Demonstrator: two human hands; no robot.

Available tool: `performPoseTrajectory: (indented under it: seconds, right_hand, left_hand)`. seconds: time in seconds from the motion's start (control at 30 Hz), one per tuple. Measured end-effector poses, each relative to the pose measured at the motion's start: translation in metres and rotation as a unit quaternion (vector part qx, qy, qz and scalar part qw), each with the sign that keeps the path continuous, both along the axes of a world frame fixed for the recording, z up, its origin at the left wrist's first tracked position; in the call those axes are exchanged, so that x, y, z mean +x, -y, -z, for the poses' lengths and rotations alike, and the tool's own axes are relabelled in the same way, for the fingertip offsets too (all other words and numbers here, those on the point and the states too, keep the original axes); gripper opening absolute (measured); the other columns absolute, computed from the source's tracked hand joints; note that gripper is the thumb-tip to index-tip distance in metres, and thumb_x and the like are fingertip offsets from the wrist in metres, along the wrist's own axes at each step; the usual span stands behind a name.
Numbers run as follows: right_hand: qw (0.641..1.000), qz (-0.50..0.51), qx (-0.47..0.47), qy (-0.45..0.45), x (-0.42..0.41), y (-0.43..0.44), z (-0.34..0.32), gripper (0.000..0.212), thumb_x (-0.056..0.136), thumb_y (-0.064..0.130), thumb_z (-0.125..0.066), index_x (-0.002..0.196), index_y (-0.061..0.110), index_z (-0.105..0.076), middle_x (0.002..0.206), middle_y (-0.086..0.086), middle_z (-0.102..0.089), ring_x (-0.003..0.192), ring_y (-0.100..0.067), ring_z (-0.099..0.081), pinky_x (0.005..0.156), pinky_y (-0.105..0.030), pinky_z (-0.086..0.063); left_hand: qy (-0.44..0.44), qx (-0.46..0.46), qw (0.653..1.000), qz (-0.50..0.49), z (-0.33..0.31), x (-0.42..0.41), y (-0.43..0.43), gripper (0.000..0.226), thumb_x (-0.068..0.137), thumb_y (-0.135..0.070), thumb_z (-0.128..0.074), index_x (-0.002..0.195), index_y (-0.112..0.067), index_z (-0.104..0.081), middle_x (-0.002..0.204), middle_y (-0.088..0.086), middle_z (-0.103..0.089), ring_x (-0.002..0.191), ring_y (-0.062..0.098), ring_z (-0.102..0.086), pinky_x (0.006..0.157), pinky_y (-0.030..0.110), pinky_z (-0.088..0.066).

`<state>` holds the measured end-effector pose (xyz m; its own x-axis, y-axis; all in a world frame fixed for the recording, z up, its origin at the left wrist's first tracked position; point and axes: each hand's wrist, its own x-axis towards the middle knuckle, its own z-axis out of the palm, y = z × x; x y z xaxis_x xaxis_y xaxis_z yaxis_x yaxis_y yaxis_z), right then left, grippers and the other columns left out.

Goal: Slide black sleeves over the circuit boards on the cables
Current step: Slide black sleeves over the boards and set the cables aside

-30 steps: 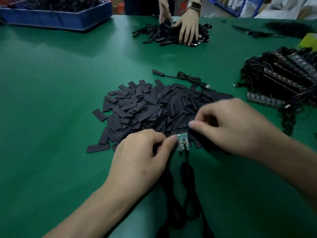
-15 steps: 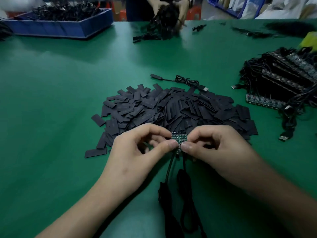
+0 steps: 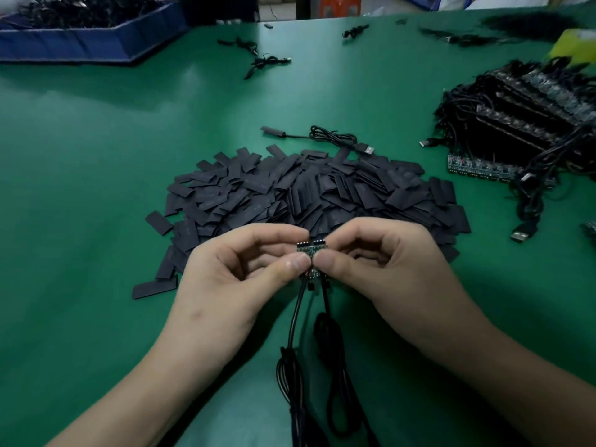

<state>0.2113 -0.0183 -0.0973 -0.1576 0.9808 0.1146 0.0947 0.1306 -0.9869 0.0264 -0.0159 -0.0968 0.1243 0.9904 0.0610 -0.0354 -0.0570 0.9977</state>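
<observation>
We pinch the joined circuit boards (image 3: 312, 248) between thumb and forefinger of our left hand (image 3: 238, 279) and right hand (image 3: 383, 269), just near the sleeve pile (image 3: 306, 191), cables (image 3: 295, 350) trailing toward us

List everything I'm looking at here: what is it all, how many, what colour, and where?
table: one, green, under everything
sleeves: heaped, too many to count, black, mid-table
boards: seemingly two, green, side by side above the near edge of the heap
cables: two, black, running from the boards towards the camera
lone cable: one, black, just beyond the heap
stack: one, black cables with boards, right side
bin: one, blue, far left, holding black cables
loose cables: a few, black, far middle
yellow thing: one, far right, too blurred to name
left hand: fingers pinch the boards
right hand: fingers pinch the boards
</observation>
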Motion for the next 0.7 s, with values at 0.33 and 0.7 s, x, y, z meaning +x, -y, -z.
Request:
performPoseTrajectory:
  seconds: [0.33,0.7]
  right_hand:
    - [0.987,-0.013,-0.097,-0.131,-0.003,-0.0015,0.0029,0.023,0.074,0.016,-0.077,0.091,0.001,-0.073,0.081,-0.009,-0.074,0.071,-0.014,-0.066,0.069,-0.019,-0.057]
    - [0.971,-0.051,-0.159,-0.173,-0.0019,-0.0034,-0.0041,0.023,0.067,0.024,-0.08,0.086,0.01,-0.078,0.087,-0.018,-0.076,0.077,-0.022,-0.069,0.074,-0.024,-0.06]
  left_hand:
    - [0.044,-0.032,0.998,0.023,-0.0016,0.0013,0.001,0.03,0.064,-0.024,-0.087,0.094,-0.022,-0.082,0.084,0.005,-0.079,0.075,0.006,-0.071,0.072,0.014,-0.055]
    - [0.141,-0.096,0.984,0.055,0.0021,0.0016,-0.0009,0.03,0.065,-0.024,-0.081,0.095,-0.021,-0.083,0.091,0.009,-0.08,0.079,0.011,-0.073,0.077,0.02,-0.057]
